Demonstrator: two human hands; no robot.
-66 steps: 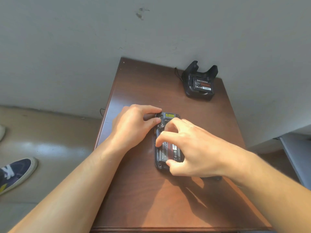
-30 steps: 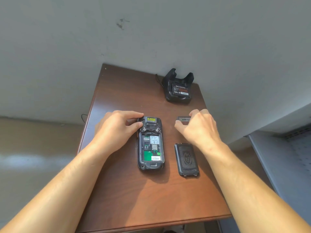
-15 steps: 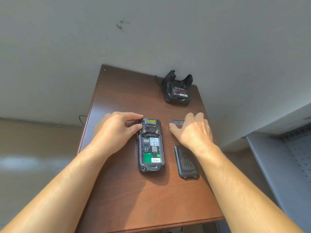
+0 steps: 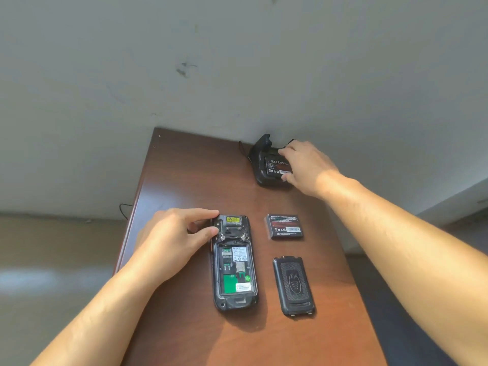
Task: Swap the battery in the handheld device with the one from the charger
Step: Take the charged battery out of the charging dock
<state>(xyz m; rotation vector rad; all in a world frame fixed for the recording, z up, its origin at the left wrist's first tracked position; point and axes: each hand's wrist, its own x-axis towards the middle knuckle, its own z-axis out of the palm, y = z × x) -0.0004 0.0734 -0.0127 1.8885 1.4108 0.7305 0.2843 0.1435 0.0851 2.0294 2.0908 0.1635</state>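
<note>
The black handheld device (image 4: 234,262) lies face down on the brown table (image 4: 184,180), its battery bay open and bare. My left hand (image 4: 174,241) pinches the device's top left corner. A loose black battery (image 4: 285,226) lies to the right of the device, with the black back cover (image 4: 293,286) below it. At the far right corner stands the black charger (image 4: 261,165) with a battery (image 4: 276,166) in it. My right hand (image 4: 306,167) is on that battery, fingers at its top edge and thumb at its bottom edge.
A grey wall (image 4: 237,62) rises right behind the table. A thin black cable (image 4: 244,151) leaves the charger's left side, and another cable (image 4: 124,207) hangs off the table's left edge. A grey shelf edge (image 4: 470,204) shows at the right.
The removed battery now lies on the table, released. My right hand has moved from it up to the charger and closed around the battery there. My left hand stays on the device.
</note>
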